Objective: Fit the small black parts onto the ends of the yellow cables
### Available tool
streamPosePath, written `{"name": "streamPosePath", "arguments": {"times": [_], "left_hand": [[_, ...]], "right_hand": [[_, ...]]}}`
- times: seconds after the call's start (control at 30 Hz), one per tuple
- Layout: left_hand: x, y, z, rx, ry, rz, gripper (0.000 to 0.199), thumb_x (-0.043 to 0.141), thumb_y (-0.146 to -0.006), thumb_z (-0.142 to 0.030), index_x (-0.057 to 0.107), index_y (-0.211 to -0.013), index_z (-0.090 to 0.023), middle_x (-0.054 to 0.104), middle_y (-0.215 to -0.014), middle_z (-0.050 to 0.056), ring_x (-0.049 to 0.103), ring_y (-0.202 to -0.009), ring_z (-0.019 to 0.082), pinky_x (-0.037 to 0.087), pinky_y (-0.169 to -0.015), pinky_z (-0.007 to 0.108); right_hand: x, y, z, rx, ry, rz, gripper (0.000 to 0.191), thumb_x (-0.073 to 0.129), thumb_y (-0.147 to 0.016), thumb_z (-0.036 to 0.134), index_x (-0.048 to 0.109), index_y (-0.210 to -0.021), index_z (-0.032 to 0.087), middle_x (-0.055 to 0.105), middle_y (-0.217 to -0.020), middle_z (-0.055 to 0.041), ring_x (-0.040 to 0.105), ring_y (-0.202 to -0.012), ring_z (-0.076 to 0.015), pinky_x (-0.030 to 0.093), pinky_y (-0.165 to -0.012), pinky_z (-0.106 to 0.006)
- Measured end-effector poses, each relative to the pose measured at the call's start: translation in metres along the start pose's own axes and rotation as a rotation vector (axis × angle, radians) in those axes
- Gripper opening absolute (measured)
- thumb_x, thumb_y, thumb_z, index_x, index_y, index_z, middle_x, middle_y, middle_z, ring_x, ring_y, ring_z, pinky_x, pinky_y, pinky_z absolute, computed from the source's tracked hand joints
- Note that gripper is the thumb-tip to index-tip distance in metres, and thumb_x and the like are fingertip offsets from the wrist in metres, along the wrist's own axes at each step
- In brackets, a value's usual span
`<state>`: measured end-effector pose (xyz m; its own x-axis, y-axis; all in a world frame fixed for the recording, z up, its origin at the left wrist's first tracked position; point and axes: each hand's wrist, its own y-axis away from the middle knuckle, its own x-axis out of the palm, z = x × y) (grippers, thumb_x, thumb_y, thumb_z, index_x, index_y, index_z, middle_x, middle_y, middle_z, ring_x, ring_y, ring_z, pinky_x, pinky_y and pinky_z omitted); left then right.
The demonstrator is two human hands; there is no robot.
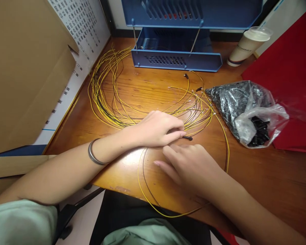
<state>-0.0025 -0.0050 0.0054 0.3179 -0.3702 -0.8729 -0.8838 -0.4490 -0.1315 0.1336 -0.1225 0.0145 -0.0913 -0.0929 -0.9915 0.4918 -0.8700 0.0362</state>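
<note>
My left hand (160,129) is palm down over the front of a bundle of yellow and dark wires (102,102). Its thumb and forefinger pinch a small black connector (187,138), whose tip sticks out to the right. Just below it, my right hand (191,163) has bent fingers and a thumb standing apart; no object shows in it, though the fingertips are partly hidden. One yellow and dark wire (165,215) loops toward the table's front edge and passes beneath my right forearm. Black connectors (186,76) and bare metal ends show at the bundle's right side.
A clear plastic bag (244,112) of small black parts lies to the right, by a red bag (293,78). Behind stand a blue two-level tray rack (177,60) and a lidded paper cup (247,47). A cardboard box (28,68) flanks the left side of the wooden table (265,190).
</note>
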Motion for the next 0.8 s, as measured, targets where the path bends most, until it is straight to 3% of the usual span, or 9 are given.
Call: {"name": "streamPosePath", "arguments": {"times": [0.33,0.63,0.8], "left_hand": [[-0.0032,0.0,-0.0018,-0.009,0.002,0.027,0.029,0.052,-0.098,-0.037,0.072,-0.087,-0.019,0.075,-0.082,0.002,0.064,-0.072,0.015,0.039,-0.065,0.027],[-0.0019,-0.0005,-0.0019,-0.007,-0.003,0.012,0.03,0.052,-0.098,-0.037,0.073,-0.086,-0.02,0.074,-0.08,0.003,0.064,-0.071,0.015,0.039,-0.065,0.027],[-0.0021,-0.0002,-0.0008,-0.006,-0.002,0.019,0.03,0.051,-0.099,-0.036,0.072,-0.086,-0.02,0.075,-0.081,0.003,0.065,-0.073,0.016,0.039,-0.065,0.027]], "right_hand": [[0.0009,-0.0017,0.0012,0.012,-0.025,0.005,0.03,0.057,-0.099,0.04,0.065,-0.083,0.017,0.075,-0.082,-0.0101,0.069,-0.069,-0.0234,0.021,-0.056,-0.032],[-0.0003,0.0015,0.0005,-0.029,0.028,-0.036,0.028,0.057,-0.099,0.04,0.063,-0.085,0.017,0.073,-0.078,-0.009,0.065,-0.063,-0.0223,0.016,-0.055,-0.032],[-0.0017,0.0004,0.0017,-0.003,0.0,0.033,0.027,0.056,-0.1,0.041,0.063,-0.086,0.018,0.074,-0.083,-0.0089,0.066,-0.065,-0.0234,0.017,-0.055,-0.032]]}}
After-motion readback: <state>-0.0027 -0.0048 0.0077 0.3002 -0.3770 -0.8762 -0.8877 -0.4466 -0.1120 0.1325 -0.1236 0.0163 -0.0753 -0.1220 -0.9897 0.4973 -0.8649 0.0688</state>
